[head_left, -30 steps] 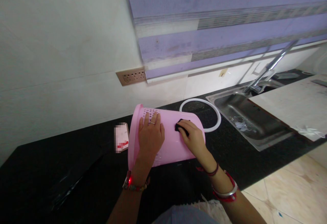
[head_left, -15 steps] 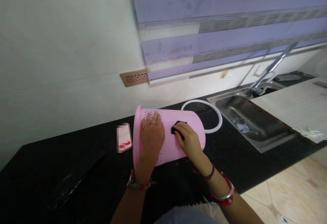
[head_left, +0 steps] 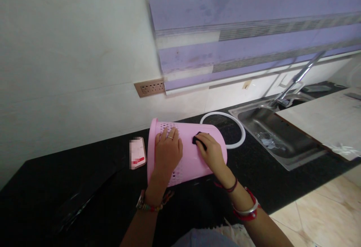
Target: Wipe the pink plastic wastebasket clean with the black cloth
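A pink basket (head_left: 187, 164) with a perforated band lies on its side on the black counter. My left hand (head_left: 168, 150) rests on its upper side near the wide rim, fingers apart and holding nothing. Pressed against the smooth part of the basket, my right hand (head_left: 210, 152) is closed on a small black cloth (head_left: 199, 141), which is partly hidden under the fingers. Behind the basket's narrow end lies a white ring (head_left: 243, 134).
A phone (head_left: 138, 153) lies left of the basket. Black plastic (head_left: 76, 205) is at the lower left. To the right are a steel sink (head_left: 262, 126) with a faucet (head_left: 299, 76) and a pale board (head_left: 324, 119). A wall socket (head_left: 150, 87) is behind.
My right hand has shifted slightly to the right along the basket with the black cloth, and less of the cloth shows. My left hand stays on the basket.
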`<state>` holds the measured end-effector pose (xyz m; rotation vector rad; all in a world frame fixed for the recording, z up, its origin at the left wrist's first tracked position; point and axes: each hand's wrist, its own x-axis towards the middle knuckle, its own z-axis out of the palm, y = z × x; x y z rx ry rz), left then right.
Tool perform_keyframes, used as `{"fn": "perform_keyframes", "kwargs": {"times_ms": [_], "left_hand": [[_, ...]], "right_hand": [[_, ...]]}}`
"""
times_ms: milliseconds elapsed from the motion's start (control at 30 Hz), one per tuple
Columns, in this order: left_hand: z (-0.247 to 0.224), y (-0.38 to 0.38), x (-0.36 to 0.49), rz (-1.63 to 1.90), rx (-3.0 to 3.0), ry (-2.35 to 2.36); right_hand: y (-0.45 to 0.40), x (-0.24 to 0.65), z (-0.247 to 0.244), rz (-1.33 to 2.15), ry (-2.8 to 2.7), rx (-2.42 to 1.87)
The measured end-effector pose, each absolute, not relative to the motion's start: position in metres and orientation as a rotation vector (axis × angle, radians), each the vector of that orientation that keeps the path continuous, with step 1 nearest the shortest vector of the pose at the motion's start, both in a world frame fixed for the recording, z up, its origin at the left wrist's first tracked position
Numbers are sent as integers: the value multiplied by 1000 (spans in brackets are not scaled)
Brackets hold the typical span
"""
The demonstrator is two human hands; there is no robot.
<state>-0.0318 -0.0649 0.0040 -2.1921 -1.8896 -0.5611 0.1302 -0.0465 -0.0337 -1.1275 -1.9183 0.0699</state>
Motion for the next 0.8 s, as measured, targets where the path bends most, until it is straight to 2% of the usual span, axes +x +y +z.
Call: {"fn": "perform_keyframes", "kwargs": {"times_ms": [133, 267, 433, 567, 800], "left_hand": [[4, -63, -43, -564, -2240, -1836], [4, -45, -46, -519, -2239, -1831], [3, -27, -43, -483, -2136, -1836], [1, -26, -45, -438, -2139, -1843], [-2, -30, -43, -511, -2123, -1860]], "right_hand": [[-65, 115, -32, 159, -2021, -979], [-76, 133, -40, 83, -2032, -1007], [-61, 126, -40, 93, -1959, -1104], [-58, 109, -36, 142, -2019, -987], [-45, 116, -29, 119, -2014, -1030]]}}
